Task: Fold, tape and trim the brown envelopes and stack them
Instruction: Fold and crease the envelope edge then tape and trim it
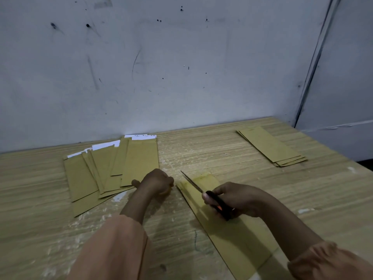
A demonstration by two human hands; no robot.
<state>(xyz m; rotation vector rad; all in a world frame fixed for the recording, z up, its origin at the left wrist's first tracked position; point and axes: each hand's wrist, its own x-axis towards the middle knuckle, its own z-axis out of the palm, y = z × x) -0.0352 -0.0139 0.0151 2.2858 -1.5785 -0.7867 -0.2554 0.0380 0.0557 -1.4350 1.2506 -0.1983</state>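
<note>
1. Brown paper envelope, long and flat, lies on the pale wood-grain counter just in front of me, angled so its far end meets the blades.
2. My right hand is clamped on the black-handled scissors, tips over that far end; I judge this is the trimming step.
3. My left hand is curled into a fist beside the envelope's far corner; whether it pinches a scrap I cannot tell.
4. A fanned heap of brown envelopes with white slips waits at my left; a neat stack of brown envelopes sits well apart, far right.
5. Behind the counter rises a scuffed grey wall.
</note>
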